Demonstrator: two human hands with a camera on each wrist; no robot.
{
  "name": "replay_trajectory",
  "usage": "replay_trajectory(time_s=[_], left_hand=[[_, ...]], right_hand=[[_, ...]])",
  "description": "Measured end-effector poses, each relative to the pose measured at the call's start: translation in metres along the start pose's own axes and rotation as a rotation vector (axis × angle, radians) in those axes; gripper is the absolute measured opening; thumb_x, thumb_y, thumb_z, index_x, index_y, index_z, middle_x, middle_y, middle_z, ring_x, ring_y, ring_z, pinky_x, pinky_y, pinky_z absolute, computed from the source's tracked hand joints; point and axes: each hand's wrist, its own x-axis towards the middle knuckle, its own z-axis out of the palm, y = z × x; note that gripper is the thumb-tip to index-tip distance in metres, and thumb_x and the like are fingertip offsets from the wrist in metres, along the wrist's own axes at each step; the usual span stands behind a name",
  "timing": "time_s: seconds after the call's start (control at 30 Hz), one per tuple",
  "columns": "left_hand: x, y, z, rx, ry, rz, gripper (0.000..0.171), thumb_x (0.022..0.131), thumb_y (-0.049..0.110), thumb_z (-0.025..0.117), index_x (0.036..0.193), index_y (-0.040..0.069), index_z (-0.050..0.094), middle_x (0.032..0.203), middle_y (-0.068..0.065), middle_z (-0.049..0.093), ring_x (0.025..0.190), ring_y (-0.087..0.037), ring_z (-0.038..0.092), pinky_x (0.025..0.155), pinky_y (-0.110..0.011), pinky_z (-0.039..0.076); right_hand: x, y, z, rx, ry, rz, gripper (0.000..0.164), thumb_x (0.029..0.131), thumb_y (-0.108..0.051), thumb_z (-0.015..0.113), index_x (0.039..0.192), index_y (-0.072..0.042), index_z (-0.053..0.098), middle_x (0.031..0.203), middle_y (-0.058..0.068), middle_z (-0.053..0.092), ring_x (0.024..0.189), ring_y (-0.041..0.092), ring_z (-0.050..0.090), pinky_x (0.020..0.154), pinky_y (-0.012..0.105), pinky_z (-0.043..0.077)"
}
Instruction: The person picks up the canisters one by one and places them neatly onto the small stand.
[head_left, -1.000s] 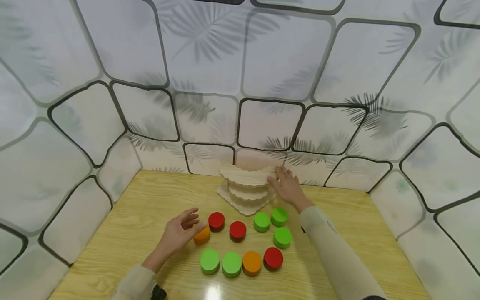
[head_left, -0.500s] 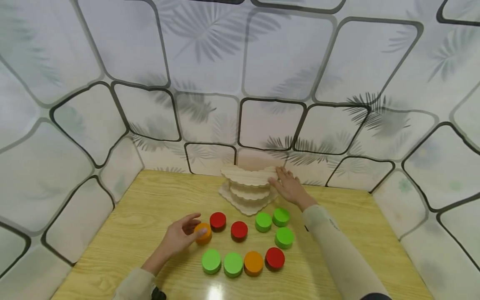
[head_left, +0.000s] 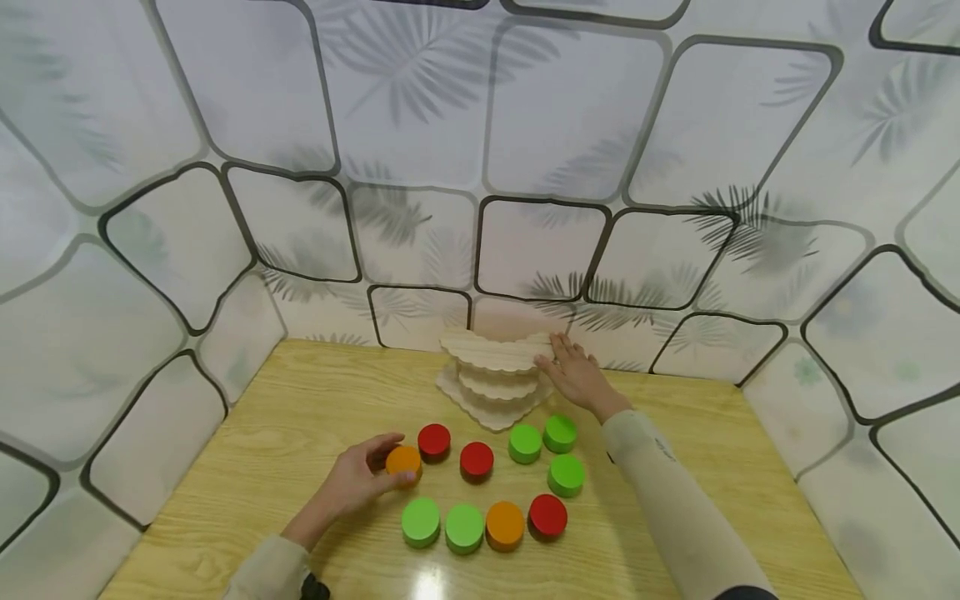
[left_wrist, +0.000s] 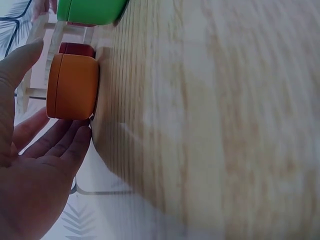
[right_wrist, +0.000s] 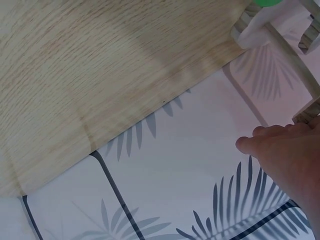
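In the head view my left hand [head_left: 352,479] is beside an orange disc [head_left: 403,461] lying flat on the table. Its fingers lie along the disc's far left side and the thumb is at the near side. The left wrist view shows fingertips against the orange disc [left_wrist: 77,87] and the thumb [left_wrist: 22,62] apart from it. My right hand [head_left: 581,379], fingers fairly straight, rests at the right end of a tiered wooden stand [head_left: 498,354] with scalloped edges. In the right wrist view, part of that hand [right_wrist: 290,155] hides its contact with the stand.
Two red discs [head_left: 476,460] and several green discs [head_left: 566,474] lie in front of the stand. A nearer row has two green discs [head_left: 464,527], an orange one [head_left: 505,525] and a red one [head_left: 547,517]. A patterned wall [head_left: 420,242] borders the table [head_left: 300,392].
My left hand has come to the orange disc; its thumb has lowered from over the top to the near side. The right hand stays at the stand.
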Motion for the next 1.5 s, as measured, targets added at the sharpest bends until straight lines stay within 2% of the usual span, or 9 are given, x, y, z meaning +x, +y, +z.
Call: replay_trajectory(time_s=[0.17,0.4,0.6,0.8,0.97,1.1,1.3,1.5], left_hand=[[0.000,-0.003,-0.002,-0.014,-0.028,0.000,0.072,0.086,0.029,0.090,0.144,-0.001,0.061,0.145,-0.020,0.064,0.127,-0.032,0.067,0.106,-0.040,0.056],[0.000,-0.003,-0.002,0.025,-0.015,-0.008,0.066,0.083,0.028,0.092,0.138,0.003,0.067,0.138,-0.015,0.070,0.123,-0.029,0.069,0.107,-0.046,0.055],[0.000,-0.001,-0.002,0.045,0.007,-0.032,0.064,0.082,0.029,0.093,0.136,0.006,0.069,0.134,-0.011,0.072,0.120,-0.025,0.070,0.105,-0.043,0.056],[0.000,0.003,-0.003,0.063,0.013,-0.031,0.062,0.082,0.030,0.093,0.135,0.006,0.069,0.132,-0.010,0.073,0.118,-0.023,0.070,0.103,-0.038,0.056],[0.001,0.006,-0.005,0.070,0.031,-0.034,0.058,0.083,0.031,0.092,0.131,0.007,0.071,0.127,-0.008,0.075,0.109,-0.017,0.069,0.094,-0.030,0.056],[0.003,0.011,-0.008,0.034,0.048,-0.020,0.057,0.084,0.031,0.091,0.132,0.006,0.071,0.124,-0.008,0.075,0.104,-0.014,0.068,0.087,-0.024,0.056],[0.012,0.023,-0.012,-0.029,0.061,0.006,0.058,0.086,0.032,0.089,0.135,0.006,0.070,0.125,-0.010,0.075,0.105,-0.017,0.070,0.086,-0.023,0.057],[0.026,0.039,-0.013,-0.029,0.062,0.017,0.060,0.086,0.031,0.089,0.137,0.007,0.069,0.126,-0.010,0.074,0.107,-0.019,0.071,0.088,-0.026,0.058]], right_hand=[[-0.001,-0.001,0.000,0.009,-0.004,0.000,0.083,0.112,-0.062,0.026,0.170,-0.006,0.003,0.177,0.020,0.001,0.159,0.055,0.010,0.126,0.074,0.007],[-0.002,-0.001,0.000,0.008,-0.002,-0.007,0.086,0.111,-0.063,0.028,0.170,-0.005,0.005,0.177,0.021,0.003,0.158,0.056,0.012,0.124,0.076,0.008],[-0.002,0.000,-0.003,0.015,-0.022,-0.006,0.094,0.107,-0.069,0.036,0.170,-0.008,0.003,0.177,0.019,0.001,0.160,0.053,0.011,0.124,0.077,0.007],[-0.002,-0.001,-0.005,-0.009,-0.048,-0.001,0.095,0.107,-0.069,0.036,0.170,-0.008,0.000,0.177,0.019,-0.002,0.160,0.053,0.011,0.125,0.076,0.007],[-0.002,-0.001,-0.005,-0.020,-0.064,0.003,0.095,0.107,-0.070,0.034,0.170,-0.008,-0.001,0.177,0.019,-0.003,0.160,0.053,0.011,0.125,0.076,0.008],[-0.003,-0.002,-0.005,-0.024,-0.062,0.002,0.094,0.108,-0.068,0.035,0.170,-0.007,-0.001,0.177,0.020,-0.003,0.159,0.054,0.011,0.124,0.076,0.008],[-0.004,-0.003,-0.005,-0.041,-0.054,0.002,0.093,0.108,-0.066,0.035,0.170,-0.006,-0.001,0.177,0.020,-0.002,0.159,0.054,0.013,0.124,0.077,0.010],[-0.005,-0.006,-0.006,-0.045,-0.059,0.004,0.094,0.108,-0.068,0.035,0.170,-0.006,0.000,0.177,0.020,-0.002,0.159,0.054,0.013,0.124,0.076,0.010]])
